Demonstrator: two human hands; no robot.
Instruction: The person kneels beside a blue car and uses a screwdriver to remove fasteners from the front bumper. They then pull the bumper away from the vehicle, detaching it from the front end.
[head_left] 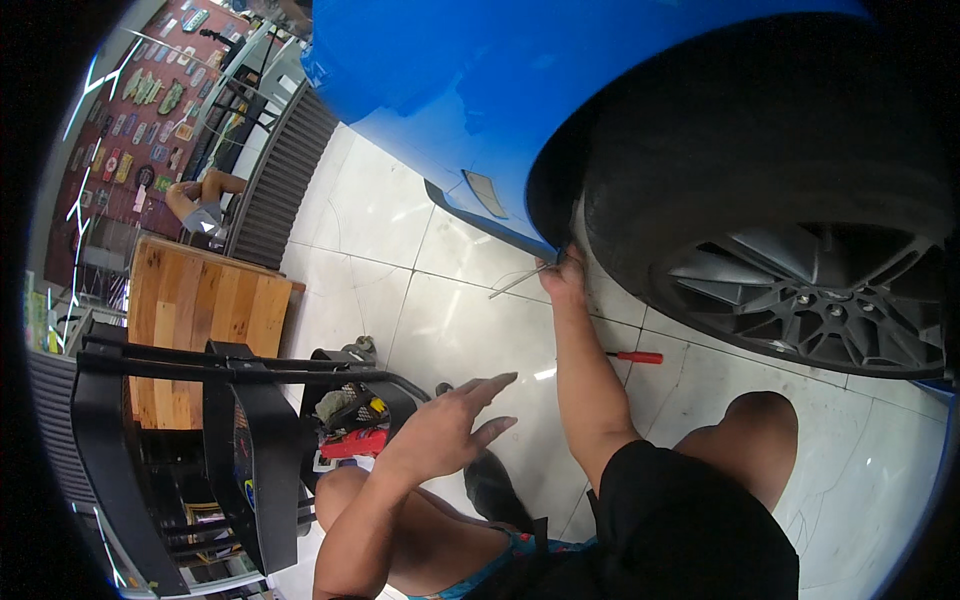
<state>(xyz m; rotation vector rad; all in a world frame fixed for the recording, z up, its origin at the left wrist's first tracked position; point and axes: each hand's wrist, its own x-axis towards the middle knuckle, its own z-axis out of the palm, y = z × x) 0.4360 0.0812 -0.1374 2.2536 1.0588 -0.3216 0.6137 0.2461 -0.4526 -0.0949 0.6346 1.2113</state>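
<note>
My right hand (566, 276) reaches to the lower rear corner of a blue bumper (440, 130), right beside the wheel arch. Its fingers are closed and partly hidden there. A thin metal rod (515, 283) sticks out leftward from them, seemingly in their grip. Nearer to me, my left hand (455, 425) hovers above the floor, fingers stretched out and holding nothing. To the right stands a large black tyre (640, 240) on a grey spoked wheel rim (830, 290). A red-handled screwdriver (640, 357) lies on the tiles, just right of my right forearm.
A black wheeled cart (240, 365) stands close on my left, with a red item (355, 443) and other tools in it. Beyond it is a wooden box (205, 310). Another person's bent legs (205, 195) show farther back. White tiles (430, 330) cover the floor.
</note>
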